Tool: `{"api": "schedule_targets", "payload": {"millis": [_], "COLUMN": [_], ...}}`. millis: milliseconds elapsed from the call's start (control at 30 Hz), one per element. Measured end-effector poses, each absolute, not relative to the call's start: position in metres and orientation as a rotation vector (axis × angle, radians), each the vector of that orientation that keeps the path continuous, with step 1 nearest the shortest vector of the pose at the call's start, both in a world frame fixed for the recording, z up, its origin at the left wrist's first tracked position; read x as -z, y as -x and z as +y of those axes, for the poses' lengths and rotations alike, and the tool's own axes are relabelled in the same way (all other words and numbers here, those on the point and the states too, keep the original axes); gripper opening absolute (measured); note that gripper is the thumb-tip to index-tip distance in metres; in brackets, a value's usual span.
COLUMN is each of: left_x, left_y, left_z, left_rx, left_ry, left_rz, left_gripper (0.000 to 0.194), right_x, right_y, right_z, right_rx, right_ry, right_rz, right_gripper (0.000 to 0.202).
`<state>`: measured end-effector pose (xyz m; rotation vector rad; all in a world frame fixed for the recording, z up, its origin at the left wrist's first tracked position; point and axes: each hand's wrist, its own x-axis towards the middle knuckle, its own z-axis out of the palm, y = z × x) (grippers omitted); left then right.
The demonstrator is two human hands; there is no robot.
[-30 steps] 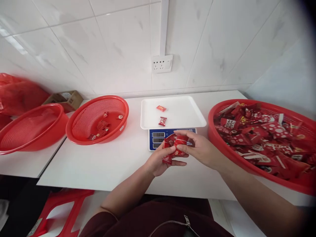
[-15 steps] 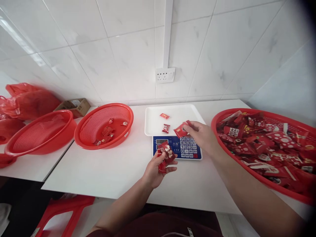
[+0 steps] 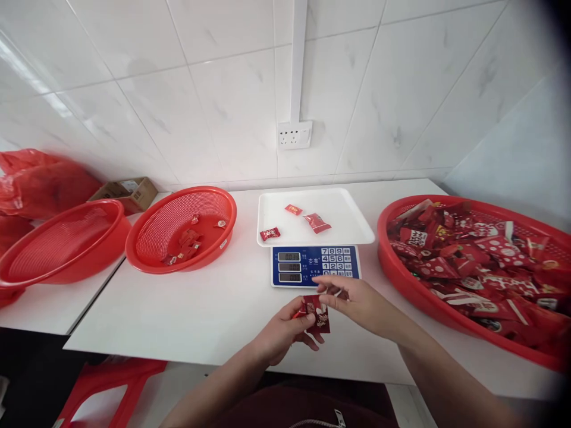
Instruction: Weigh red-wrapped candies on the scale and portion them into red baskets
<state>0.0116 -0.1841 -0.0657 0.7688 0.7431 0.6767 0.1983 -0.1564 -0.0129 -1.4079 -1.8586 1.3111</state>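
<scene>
My left hand [image 3: 285, 333] is closed around small red candy packets, with a dark red candy packet [image 3: 317, 315] on top, printed in white and gold. At the upper corner of that packet, my right hand [image 3: 352, 300] has its thumb and fingers pinched on the edge. Both hands are just in front of a blue-and-white digital scale [image 3: 294, 285]. Its white tray [image 3: 348, 217] carries three separate pieces: a small flat red packet [image 3: 293, 209], a dark red wrapped candy [image 3: 270, 233] at the left edge and a larger red packet [image 3: 317, 223].
To the right stands a big red basket [image 3: 383, 238] heaped with red packets. Left of the scale, another red basket [image 3: 134, 252] holds several small candies. Further left are a third red basket [image 3: 57, 276], a cardboard box [image 3: 143, 196] and red plastic bags [image 3: 44, 184].
The larger red packet has left my right hand and lies on the tray. The dark red candy has shifted left there. My right hand has come back toward my left, which is lower now.
</scene>
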Motion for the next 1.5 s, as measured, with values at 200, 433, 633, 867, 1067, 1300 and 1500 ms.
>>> {"api": "schedule_targets", "payload": {"millis": [200, 433, 633, 867, 1067, 1300, 1500], "left_x": [0.066, 0.056, 0.058, 0.068, 0.066, 0.067, 0.073], "left_y": [-0.019, -0.004, 0.002, -0.005, -0.014, -0.010, -0.006], "left_z": [-0.186, -0.180, -0.185, -0.188, -0.187, -0.190, -0.186], "left_rx": [-0.620, -0.790, -0.767, -0.624, -0.498, -0.554, -0.732], "left_ry": [-0.817, -0.749, -0.726, -0.716, -0.715, -0.767, -0.871], "left_rz": [0.717, 0.820, 0.851, 0.791, 0.710, 0.766, 0.899], "left_gripper": [0.036, 0.053, 0.074, 0.099, 0.096, 0.043, 0.034], "right_x": [0.021, 0.016, 0.023, 0.037, 0.046, 0.053, 0.061], "right_y": [-0.200, -0.193, -0.178, -0.181, -0.194, -0.205, -0.208], "right_z": [-0.164, -0.117, -0.125, -0.167, -0.174, -0.175, -0.174], "right_rx": [-1.464, -1.330, -1.088, -1.558, -1.647, -1.612, -1.621], "right_ry": [1.296, 1.171, 1.309, 1.211, 1.200, 1.232, 1.285], "right_rz": [-1.811, -1.268, -1.567, -1.858, -1.807, -1.710, -1.506], "right_gripper": [0.012, 0.032, 0.053, 0.029, 0.018, 0.017, 0.023]}}
